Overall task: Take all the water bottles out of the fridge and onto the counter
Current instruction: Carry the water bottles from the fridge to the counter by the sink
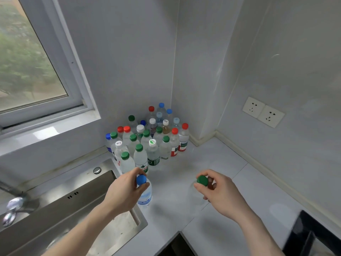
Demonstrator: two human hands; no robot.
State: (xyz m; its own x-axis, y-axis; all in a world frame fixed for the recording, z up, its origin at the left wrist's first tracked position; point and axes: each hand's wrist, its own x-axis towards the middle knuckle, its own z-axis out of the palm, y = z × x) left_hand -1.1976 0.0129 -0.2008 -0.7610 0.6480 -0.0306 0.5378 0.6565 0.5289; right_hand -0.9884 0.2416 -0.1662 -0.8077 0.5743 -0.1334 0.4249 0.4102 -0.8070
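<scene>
Both hands were busy with a bottle each. Left hand (125,189) had its fingers and thumb curled round the neck of a blue-capped bottle (145,194), which stood at the bench (212,157) edge just beside the sink (73,200) rim; whether its base was already down or just above the surface could not be told. Right hand (219,191) pinched the green cap of a clear bottle (198,195), whose body showed only faintly against the pale bench, well apart from the other one.

Beyond the hands, a crowd of water bottles (147,137) with green, red, blue and white caps stood upright and packed close in the corner, between the window sill (49,130) and the side wall with its two sockets (263,111). No fridge was in view.

By the look of it, the step in hand was setting down a fresh pair, with much of the task already done. The next move would call for lowering both bottles squarely, near the group's front row without knocking it, keeping the left one off the sink edge, then letting go and turning away for more.
</scene>
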